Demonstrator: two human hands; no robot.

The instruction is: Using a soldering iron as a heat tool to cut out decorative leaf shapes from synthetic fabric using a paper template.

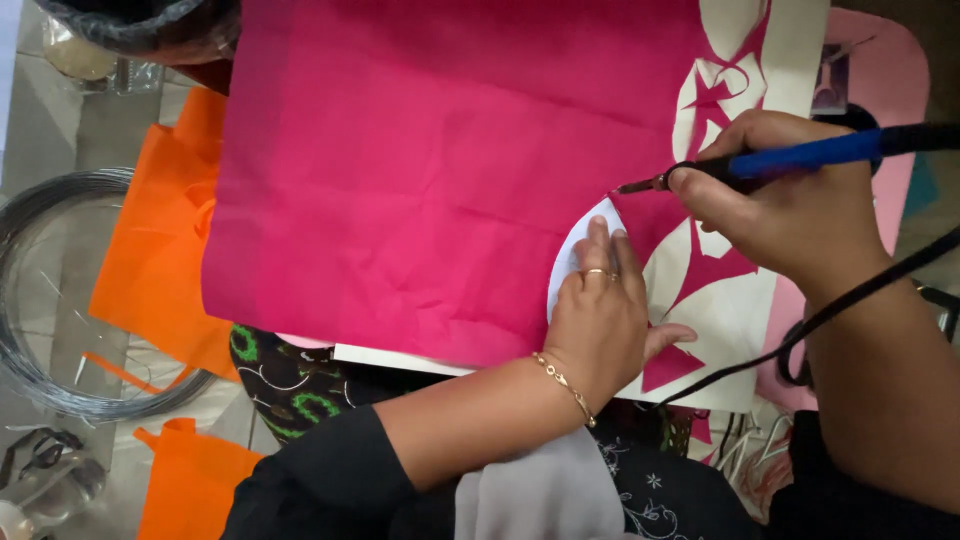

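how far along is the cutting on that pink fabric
Done: pink offcuts lie loose on the white board at the right edge. In hand: the right hand holds a blue-handled hot tool, tip at a white curved template pinned by the left hand. Left: most of the pink fabric is uncut.

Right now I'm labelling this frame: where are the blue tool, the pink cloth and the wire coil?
blue tool [800, 155], head view, on its blue handle
pink cloth [420, 170], head view, mid-sheet
wire coil [25, 370], head view, left loop
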